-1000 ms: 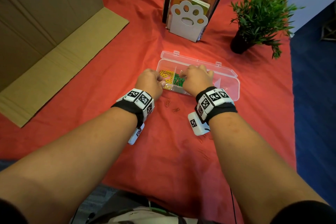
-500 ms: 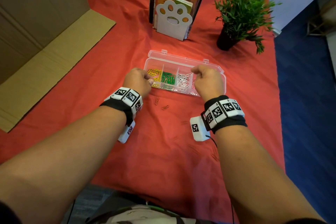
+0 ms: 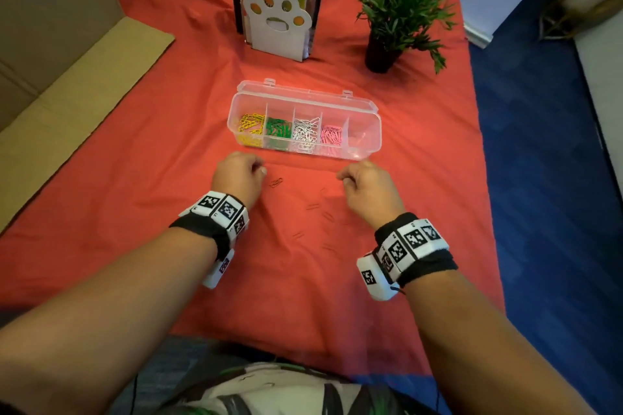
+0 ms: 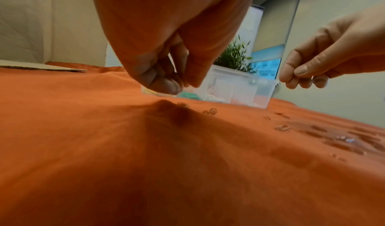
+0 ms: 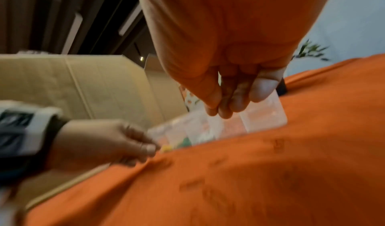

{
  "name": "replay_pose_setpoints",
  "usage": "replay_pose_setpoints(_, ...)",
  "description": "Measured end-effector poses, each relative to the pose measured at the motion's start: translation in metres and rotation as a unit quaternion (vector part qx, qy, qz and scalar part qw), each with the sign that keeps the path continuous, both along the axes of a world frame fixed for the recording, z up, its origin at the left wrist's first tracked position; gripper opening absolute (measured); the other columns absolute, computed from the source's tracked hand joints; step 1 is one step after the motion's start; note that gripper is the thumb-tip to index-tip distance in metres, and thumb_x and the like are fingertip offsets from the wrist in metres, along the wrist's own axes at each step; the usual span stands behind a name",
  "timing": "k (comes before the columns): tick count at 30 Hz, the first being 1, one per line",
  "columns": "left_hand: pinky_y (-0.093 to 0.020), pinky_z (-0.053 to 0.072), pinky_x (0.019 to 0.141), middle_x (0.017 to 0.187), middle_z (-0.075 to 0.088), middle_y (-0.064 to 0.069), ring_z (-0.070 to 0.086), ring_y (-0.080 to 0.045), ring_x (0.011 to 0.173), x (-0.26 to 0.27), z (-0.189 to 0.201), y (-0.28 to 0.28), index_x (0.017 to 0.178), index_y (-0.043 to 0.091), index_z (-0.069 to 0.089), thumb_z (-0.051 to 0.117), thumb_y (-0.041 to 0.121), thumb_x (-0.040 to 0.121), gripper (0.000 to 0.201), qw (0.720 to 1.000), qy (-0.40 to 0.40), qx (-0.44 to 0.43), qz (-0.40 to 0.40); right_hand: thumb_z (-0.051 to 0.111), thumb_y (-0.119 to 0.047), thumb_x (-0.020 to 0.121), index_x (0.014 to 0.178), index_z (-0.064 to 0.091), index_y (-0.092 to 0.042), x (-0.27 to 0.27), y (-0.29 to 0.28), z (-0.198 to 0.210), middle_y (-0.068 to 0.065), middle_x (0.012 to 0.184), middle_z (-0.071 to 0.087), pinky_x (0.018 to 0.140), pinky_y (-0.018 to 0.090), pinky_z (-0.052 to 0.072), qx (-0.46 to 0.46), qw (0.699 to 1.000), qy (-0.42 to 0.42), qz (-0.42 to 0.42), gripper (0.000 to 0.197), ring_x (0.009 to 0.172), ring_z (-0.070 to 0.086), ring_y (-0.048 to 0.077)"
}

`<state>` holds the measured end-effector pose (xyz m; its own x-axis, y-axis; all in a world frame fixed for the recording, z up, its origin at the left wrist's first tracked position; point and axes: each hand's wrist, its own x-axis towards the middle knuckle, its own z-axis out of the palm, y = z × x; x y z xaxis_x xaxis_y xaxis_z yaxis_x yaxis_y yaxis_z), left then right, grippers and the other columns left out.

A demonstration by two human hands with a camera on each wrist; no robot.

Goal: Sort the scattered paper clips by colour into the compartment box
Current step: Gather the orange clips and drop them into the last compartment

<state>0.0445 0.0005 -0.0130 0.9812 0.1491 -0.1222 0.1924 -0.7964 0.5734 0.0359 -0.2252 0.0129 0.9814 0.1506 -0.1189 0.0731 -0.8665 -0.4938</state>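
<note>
The clear compartment box (image 3: 371, 118) lies open on the red cloth. It holds yellow clips (image 3: 251, 123), green clips (image 3: 279, 128), white clips (image 3: 306, 131) and pink clips (image 3: 332, 135); the rightmost compartment looks almost bare. Several red clips (image 3: 275, 183) lie scattered on the cloth nearer me, hard to make out against it. My left hand (image 3: 261, 170) hovers just left of one of them, with its fingers curled against the thumb (image 4: 181, 84) and nothing visible between them. My right hand (image 3: 342, 177) hovers before the box's right end, fingertips bunched on the thumb (image 5: 220, 111), with nothing seen in it.
A white paw-shaped bookend (image 3: 276, 27) with books stands behind the box. A potted plant (image 3: 401, 7) is at the back right. Flattened cardboard (image 3: 67, 77) covers the left side. The cloth's right edge (image 3: 478, 152) drops to blue floor.
Both hands have drawn back from over the box toward me. The left came off the yellow end, and the right moved rightward and then back. The box's compartments are now uncovered.
</note>
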Motion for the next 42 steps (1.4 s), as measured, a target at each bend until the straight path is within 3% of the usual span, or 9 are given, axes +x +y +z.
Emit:
replay_pose_setpoints(10, -0.041, 0.050, 0.089, 0.100, 0.068, -0.019, 0.062, -0.035, 0.096, 0.019, -0.006, -0.006, 0.099, 0.007, 0.070, 0.066, 0.018, 0.079, 0.023, 0.995, 0.041, 0.081, -0.050, 0.043, 0.007, 0.077, 0.102, 0.050, -0.005, -0.003, 0.036, -0.019, 0.013, 0.108, 0.048, 0.082, 0.043, 0.044, -0.190, 0.964, -0.010, 0.187, 0.028, 0.100, 0.046, 0.031)
replay_pose_setpoints(22, -0.039, 0.044, 0.089, 0.111, 0.063, -0.020, 0.058, -0.037, 0.103, -0.004, -0.014, -0.014, 0.104, 0.005, 0.063, 0.050, 0.005, 0.082, 0.025, 0.994, 0.068, 0.070, -0.048, 0.038, -0.003, 0.083, 0.102, 0.045, -0.008, -0.025, 0.017, -0.033, 0.016, 0.104, 0.053, 0.079, 0.042, 0.041, -0.190, 0.975, 0.017, 0.118, 0.021, 0.096, 0.050, 0.035)
replay_pose_setpoints(27, -0.035, 0.045, 0.086, 0.096, 0.066, -0.014, 0.060, -0.031, 0.091, -0.005, -0.011, -0.019, 0.095, 0.009, 0.064, 0.048, 0.006, 0.084, 0.020, 0.995, 0.084, -0.051, 0.011, 0.044, -0.003, 0.082, 0.101, 0.050, -0.004, -0.025, 0.006, -0.036, 0.016, 0.108, 0.050, 0.086, 0.040, 0.043, -0.118, 0.988, 0.061, 0.078, 0.020, 0.097, 0.051, 0.034)
replay_pose_setpoints(29, -0.031, 0.051, 0.068, 0.074, 0.059, -0.008, 0.056, -0.025, 0.067, -0.001, -0.003, -0.021, 0.078, 0.017, 0.058, 0.045, 0.009, 0.085, 0.017, 0.963, 0.126, -0.213, 0.104, 0.045, -0.001, 0.081, 0.097, 0.056, -0.005, -0.015, -0.005, -0.036, 0.013, 0.106, 0.050, 0.087, 0.031, 0.042, -0.002, 0.995, 0.098, -0.015, 0.019, 0.094, 0.053, 0.029)
replay_pose_setpoints(31, -0.019, 0.046, 0.045, 0.064, 0.048, -0.005, 0.047, -0.017, 0.054, 0.001, 0.005, -0.023, 0.067, 0.017, 0.049, 0.036, 0.003, 0.085, 0.026, 0.900, 0.148, -0.365, 0.185, 0.047, -0.002, 0.081, 0.086, 0.059, -0.014, -0.004, -0.018, -0.031, 0.005, 0.097, 0.054, 0.080, 0.023, 0.040, 0.107, 0.982, 0.109, -0.112, 0.018, 0.083, 0.052, 0.018)
replay_pose_setpoints(35, -0.021, 0.039, 0.047, 0.056, 0.047, -0.001, 0.041, -0.014, 0.050, 0.004, 0.015, -0.024, 0.064, 0.014, 0.047, 0.032, 0.009, 0.083, 0.025, 0.816, 0.190, -0.487, 0.247, 0.046, -0.004, 0.083, 0.074, 0.054, -0.022, 0.012, -0.035, -0.023, -0.003, 0.067, 0.056, 0.048, 0.019, 0.035, 0.353, 0.868, 0.170, -0.306, 0.022, 0.055, 0.047, 0.008)
replay_pose_setpoints(37, -0.022, 0.035, 0.048, 0.049, 0.044, 0.002, 0.038, -0.014, 0.048, 0.006, 0.009, -0.025, 0.063, 0.016, 0.049, 0.043, 0.016, 0.084, 0.022, 0.851, 0.192, -0.430, 0.232, 0.049, -0.009, 0.086, 0.074, 0.055, -0.021, 0.016, -0.038, -0.023, -0.003, 0.065, 0.053, 0.046, 0.020, 0.036, 0.376, 0.846, 0.187, -0.328, 0.018, 0.054, 0.046, 0.009)
replay_pose_setpoints(40, -0.026, 0.041, 0.065, 0.069, 0.059, -0.001, 0.052, -0.018, 0.067, 0.005, -0.004, -0.024, 0.072, 0.017, 0.061, 0.063, 0.030, 0.080, 0.016, 0.979, 0.127, -0.139, 0.081, 0.052, -0.013, 0.082, 0.076, 0.058, -0.020, 0.026, -0.036, -0.032, -0.001, 0.077, 0.060, 0.067, 0.028, 0.045, 0.188, 0.935, 0.172, -0.247, 0.011, 0.072, 0.055, 0.016)
replay_pose_setpoints(42, -0.027, 0.042, 0.075, 0.087, 0.067, -0.005, 0.060, -0.022, 0.085, -0.001, -0.009, -0.024, 0.085, 0.015, 0.067, 0.070, 0.033, 0.076, 0.021, 0.996, 0.084, 0.006, 0.002, 0.054, -0.018, 0.082, 0.092, 0.059, -0.011, 0.027, -0.030, -0.036, 0.009, 0.099, 0.062, 0.086, 0.032, 0.045, 0.046, 0.974, 0.134, -0.175, 0.013, 0.094, 0.057, 0.026)
